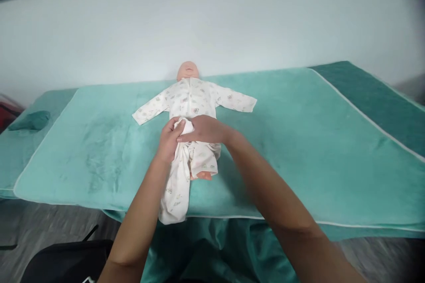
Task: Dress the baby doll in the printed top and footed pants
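Observation:
A baby doll (187, 70) lies on its back with its head toward the wall. It wears a white patterned shirt (190, 98), both sleeves spread out to the sides. Over its lower body are white patterned pants (176, 194); one leg hangs long toward the bed's front edge, while a small foot (203, 175) shows below the other. My left hand (170, 139) is closed on the bunched waist of the pants, thumb on top. My right hand (206, 129) reaches across the waist, its fingers at the same bunched cloth and partly hidden.
The doll is on a bed with a teal cover (299, 150) edged in white piping. A white wall (212, 17) rises behind it. At the lower left stands a black chair (66, 261) on grey flooring.

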A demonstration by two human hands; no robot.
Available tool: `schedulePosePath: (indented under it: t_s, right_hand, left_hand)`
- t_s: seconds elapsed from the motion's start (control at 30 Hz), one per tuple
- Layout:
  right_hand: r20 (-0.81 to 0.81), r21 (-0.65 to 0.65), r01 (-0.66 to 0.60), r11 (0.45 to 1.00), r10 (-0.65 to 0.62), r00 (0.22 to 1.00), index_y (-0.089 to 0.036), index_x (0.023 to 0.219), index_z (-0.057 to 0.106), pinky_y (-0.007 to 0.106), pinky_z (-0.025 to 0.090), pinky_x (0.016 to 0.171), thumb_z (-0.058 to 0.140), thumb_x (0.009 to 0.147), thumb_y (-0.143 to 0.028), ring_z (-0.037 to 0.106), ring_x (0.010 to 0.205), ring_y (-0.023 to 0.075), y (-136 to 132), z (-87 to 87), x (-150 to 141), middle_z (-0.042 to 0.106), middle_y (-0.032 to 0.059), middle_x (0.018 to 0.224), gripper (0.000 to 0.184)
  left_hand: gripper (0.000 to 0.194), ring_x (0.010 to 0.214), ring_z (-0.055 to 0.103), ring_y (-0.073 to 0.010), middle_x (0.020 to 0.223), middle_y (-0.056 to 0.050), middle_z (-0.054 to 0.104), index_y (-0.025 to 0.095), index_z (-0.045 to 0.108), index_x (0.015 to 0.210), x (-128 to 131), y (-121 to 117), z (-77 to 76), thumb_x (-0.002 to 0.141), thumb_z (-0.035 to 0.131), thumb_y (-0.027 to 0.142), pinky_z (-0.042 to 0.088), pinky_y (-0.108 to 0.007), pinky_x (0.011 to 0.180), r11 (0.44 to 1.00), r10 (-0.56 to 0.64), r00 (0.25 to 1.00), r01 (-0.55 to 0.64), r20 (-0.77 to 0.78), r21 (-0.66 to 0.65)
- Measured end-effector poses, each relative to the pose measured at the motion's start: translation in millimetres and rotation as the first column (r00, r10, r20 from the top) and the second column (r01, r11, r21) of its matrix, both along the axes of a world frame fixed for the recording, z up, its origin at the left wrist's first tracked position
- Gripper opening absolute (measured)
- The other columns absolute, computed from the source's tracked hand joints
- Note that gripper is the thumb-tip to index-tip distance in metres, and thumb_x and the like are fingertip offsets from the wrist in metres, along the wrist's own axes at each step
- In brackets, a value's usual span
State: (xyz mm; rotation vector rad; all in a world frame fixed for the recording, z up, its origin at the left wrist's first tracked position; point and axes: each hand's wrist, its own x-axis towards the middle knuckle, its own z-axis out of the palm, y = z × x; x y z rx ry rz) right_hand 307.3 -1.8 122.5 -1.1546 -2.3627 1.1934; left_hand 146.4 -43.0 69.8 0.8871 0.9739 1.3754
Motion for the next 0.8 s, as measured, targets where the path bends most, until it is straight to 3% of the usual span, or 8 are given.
schedulePosePath:
  t_s: [0.07, 0.13, 0.27, 0.37, 0.47, 0.6, 0.73, 0.8]
  right_hand:
    - [-0.051, -0.09, -0.068, 0.994, 0.063, 0.997, -0.019, 0.065, 0.057, 0.029, 0.033, 0.061, 0.077, 0.075, -0.055, 0.052, 0.065, 0.0155, 11, -9.4, -2, 0.057, -0.0018, 0.065, 0.042]
    - [-0.231, -0.22, -0.088, 0.972, 0.036, 0.972, -0.019, 0.072, 0.062, 0.028, 0.036, 0.061, 0.077, 0.076, -0.049, 0.054, 0.066, 0.015, 18, -23.4, 5, 0.059, -0.0019, 0.069, 0.034]
    - [-0.566, -0.462, -0.062, 0.885, -0.241, 0.789, -0.02, 0.077, 0.058, 0.024, 0.034, 0.054, 0.078, 0.073, -0.035, 0.048, 0.057, 0.0103, 19, -43.8, 18, 0.054, -0.0058, 0.065, 0.025]
    - [-0.608, -0.59, -0.031, 0.807, -0.418, 0.674, -0.022, 0.078, 0.053, 0.022, 0.03, 0.048, 0.08, 0.07, -0.032, 0.041, 0.05, 0.0084, 14, -45.4, 15, 0.05, -0.0084, 0.06, 0.029]
    - [-0.607, -0.615, -0.029, 0.788, -0.45, 0.655, -0.022, 0.083, 0.056, 0.021, 0.035, 0.049, 0.081, 0.072, -0.035, 0.046, 0.054, 0.0094, 9, -43.4, 8, 0.054, -0.0072, 0.065, 0.03]
    - [-0.659, -0.54, -0.108, 0.835, -0.339, 0.672, -0.021, 0.092, 0.062, 0.025, 0.046, 0.058, 0.082, 0.075, -0.05, 0.058, 0.065, 0.0134, 8, -42.6, 9, 0.063, -0.003, 0.077, 0.039]
    - [-0.539, -0.4, -0.228, 0.888, -0.027, 0.842, -0.019, 0.107, 0.072, 0.034, 0.054, 0.081, 0.091, 0.066, -0.046, 0.069, 0.095, 0.0248, 12, -37.5, 20, 0.075, 0.0036, 0.101, 0.053]
    - [-0.422, -0.373, -0.259, 0.891, 0.086, 0.902, -0.02, 0.107, 0.075, 0.036, 0.054, 0.087, 0.092, 0.067, -0.042, 0.069, 0.102, 0.027, 12, -35.9, 24, 0.077, 0.0042, 0.106, 0.049]
  left_hand:
    - [0.04, 0.067, 0.064, -0.0124, 0.075, 0.002, 0.069, 0.019, 0.07, 0.092, -3, -3, -5.7, 0.075, 0.084, 0.053, 0.051, -0.023, 0.065, 0.998, 0.051, 0.999, -0.051, -0.002, -0.036]
    - [0.042, 0.07, 0.065, -0.0138, 0.079, 0.0, 0.071, 0.018, 0.072, 0.093, -9, -7, -10.8, 0.078, 0.081, 0.056, 0.051, -0.024, 0.067, 0.998, 0.037, 0.998, -0.04, -0.051, -0.056]
    - [0.049, 0.084, 0.069, -0.0203, 0.089, -0.005, 0.076, 0.016, 0.076, 0.1, -19, -14, -11.4, 0.082, 0.074, 0.062, 0.052, -0.028, 0.076, 0.996, -0.086, 0.961, 0.077, -0.262, -0.045]
    - [0.056, 0.091, 0.069, -0.0243, 0.097, -0.006, 0.077, 0.016, 0.077, 0.109, -22, -17, -4.9, 0.07, 0.086, 0.056, 0.052, -0.03, 0.078, 0.977, -0.211, 0.924, 0.211, -0.32, -0.036]
    - [0.048, 0.086, 0.069, -0.0229, 0.096, -0.006, 0.077, 0.016, 0.077, 0.107, -20, -18, 1.5, 0.069, 0.09, 0.043, 0.052, -0.03, 0.076, 0.958, -0.284, 0.922, 0.265, -0.263, -0.106]
    - [0.03, 0.081, 0.067, -0.017, 0.091, -0.002, 0.075, 0.019, 0.075, 0.101, -11, -10, 5.5, 0.078, 0.084, 0.035, 0.052, -0.027, 0.075, 0.995, -0.094, 0.99, 0.091, -0.103, -0.029]
    - [0.025, 0.072, 0.063, -0.0128, 0.082, 0.001, 0.072, 0.018, 0.072, 0.093, -5, 0, 5.2, 0.08, 0.082, 0.037, 0.049, -0.024, 0.069, 0.997, -0.065, 0.996, 0.063, -0.052, -0.039]
    - [0.029, 0.07, 0.063, -0.0139, 0.08, 0.0, 0.072, 0.017, 0.071, 0.09, -4, 1, 5.0, 0.081, 0.081, 0.042, 0.049, -0.025, 0.066, 0.994, -0.071, 0.995, 0.066, -0.068, -0.083]
